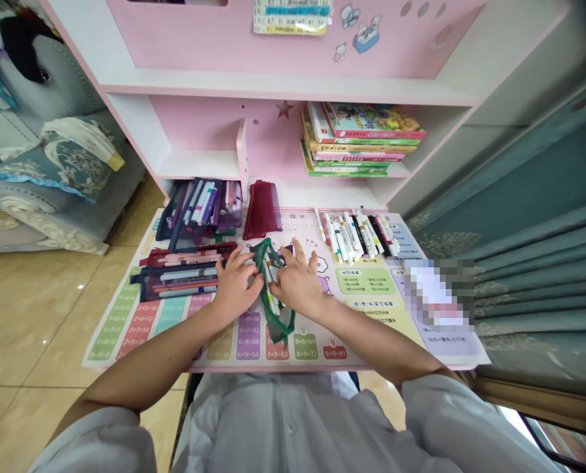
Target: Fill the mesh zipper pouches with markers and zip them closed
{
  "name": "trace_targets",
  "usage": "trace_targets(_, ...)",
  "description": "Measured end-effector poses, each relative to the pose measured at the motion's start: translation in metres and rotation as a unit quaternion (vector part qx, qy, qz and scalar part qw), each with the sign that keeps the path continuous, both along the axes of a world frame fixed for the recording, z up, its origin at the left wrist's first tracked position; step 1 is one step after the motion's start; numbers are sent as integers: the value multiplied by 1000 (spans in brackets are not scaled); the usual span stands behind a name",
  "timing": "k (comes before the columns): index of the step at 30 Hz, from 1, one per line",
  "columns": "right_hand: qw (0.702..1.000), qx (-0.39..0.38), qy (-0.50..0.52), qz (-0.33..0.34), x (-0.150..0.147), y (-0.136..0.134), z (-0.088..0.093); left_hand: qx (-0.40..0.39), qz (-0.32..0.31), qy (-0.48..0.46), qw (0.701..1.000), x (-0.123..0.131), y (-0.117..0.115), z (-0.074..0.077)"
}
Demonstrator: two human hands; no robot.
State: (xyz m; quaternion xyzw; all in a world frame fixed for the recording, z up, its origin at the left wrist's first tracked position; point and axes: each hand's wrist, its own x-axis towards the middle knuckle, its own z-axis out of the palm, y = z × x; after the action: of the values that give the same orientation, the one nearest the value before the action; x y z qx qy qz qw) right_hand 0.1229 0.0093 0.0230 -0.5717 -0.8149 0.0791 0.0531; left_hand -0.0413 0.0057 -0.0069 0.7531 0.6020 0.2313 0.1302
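Note:
A green mesh pencil pouch point(279, 326) lies on the desk between my hands, its zipped mouth spread apart. Several white markers point(272, 303) show inside it. My left hand point(236, 281) grips the pouch's left edge between thumb and fingers. On the opposite edge, my right hand point(300, 279) has its thumb at the opening over the markers, and its other fingers fan outward. Left of my left hand, a dark blue mesh pouch point(150, 284) with pens and a red mesh pouch point(161, 257) with pink pens lie flat.
Loose markers point(355, 233) are piled at the back right. Pen-filled dark pouches point(202, 207) lie stacked at the back left, beside a maroon pouch point(263, 209). Books point(362, 141) sit on the pink shelf point(194, 125). A blurred pale object point(435, 295) rests at the right.

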Motion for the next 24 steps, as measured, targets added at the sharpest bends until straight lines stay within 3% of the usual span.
trace_targets(10, 1000, 4, 24, -6, 3, 5, -2, 1, -1, -9, 1000, -1, 0, 2)
trace_targets(15, 990, 82, 68, -97, 24, 33, 5, -13, -5, -11, 1000, 0, -1, 5)
trace_targets(19, 964, 154, 51, -209, 53, 72, -12, -14, -4, -9, 1000, -1, -1, 3)
trace_targets(24, 950, 129, 15, -284, 81, 106, -45, -13, -1, -9, 1000, -1, 1, 1)
